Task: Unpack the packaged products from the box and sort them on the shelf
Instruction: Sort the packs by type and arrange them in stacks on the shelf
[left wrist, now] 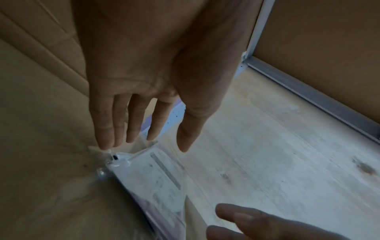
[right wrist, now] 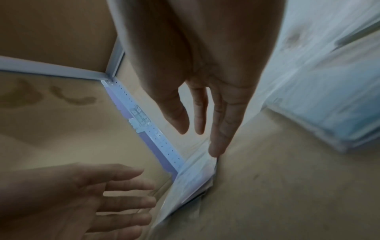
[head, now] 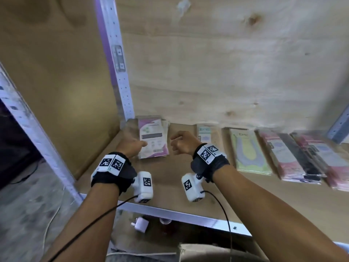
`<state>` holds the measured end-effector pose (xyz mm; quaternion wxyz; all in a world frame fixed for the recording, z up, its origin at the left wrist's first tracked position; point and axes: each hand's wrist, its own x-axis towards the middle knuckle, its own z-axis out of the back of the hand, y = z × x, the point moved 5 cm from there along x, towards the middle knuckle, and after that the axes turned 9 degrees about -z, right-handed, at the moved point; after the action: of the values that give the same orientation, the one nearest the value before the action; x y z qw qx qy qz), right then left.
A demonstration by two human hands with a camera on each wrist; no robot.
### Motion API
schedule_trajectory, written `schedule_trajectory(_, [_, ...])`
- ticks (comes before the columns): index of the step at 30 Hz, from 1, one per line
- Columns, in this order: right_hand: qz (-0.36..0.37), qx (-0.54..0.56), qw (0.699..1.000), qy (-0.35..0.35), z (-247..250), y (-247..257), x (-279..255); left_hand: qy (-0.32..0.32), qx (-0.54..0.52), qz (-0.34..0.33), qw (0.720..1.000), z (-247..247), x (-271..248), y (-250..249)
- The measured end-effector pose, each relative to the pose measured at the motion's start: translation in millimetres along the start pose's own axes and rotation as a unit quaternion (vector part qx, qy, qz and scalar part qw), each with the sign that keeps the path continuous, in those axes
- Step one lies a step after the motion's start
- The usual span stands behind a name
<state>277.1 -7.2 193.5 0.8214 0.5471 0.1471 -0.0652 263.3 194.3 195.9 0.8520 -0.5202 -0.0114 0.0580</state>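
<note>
At the back left corner of the wooden shelf (head: 170,178), in the head view, a pink-and-white packet (head: 153,138) lies flat against the back panel, beside the perforated metal upright (head: 115,59). The left hand (head: 130,143) reaches to the packet's left edge with a finger stretched onto it; the right hand (head: 182,141) hovers just right of the packet, clear of it, its fingers bent inward and empty. Along the back edge to the right lie more packets in a row: a pale one marked "EnE" (head: 206,133), a green-and-grey one (head: 250,150), then a pink-and-black stack (head: 294,157).

From the left wrist, the left hand (left wrist: 144,81) has straight, spread fingers (left wrist: 107,129), their tips just above the packet's (left wrist: 156,177) clear plastic corner; whether they touch is unclear. The right hand (left wrist: 263,224) shows at the bottom, open.

From the right wrist, the right hand (right wrist: 205,81) has straight fingers (right wrist: 223,129), the longest tip at the packet's (right wrist: 193,181) edge. The left hand (right wrist: 82,194) is spread open alongside.
</note>
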Motion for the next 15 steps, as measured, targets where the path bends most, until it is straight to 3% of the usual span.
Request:
schedule_trajectory(4, [-0.025, -0.053, 0.998, -0.017, -20, -3, 13, 0.013, -0.005, 0.024, 1.0, 0, 6, 14])
schedule_trajectory(10, [-0.06, -0.002, 0.998, -0.03, -25, -11, 21, 0.041, -0.049, 0.056, 0.996, -5, 7, 26])
schedule_trajectory(15, [-0.053, -0.072, 0.995, -0.055, -11, -19, 15, 0.075, -0.054, 0.094, 0.991, -9, -4, 27])
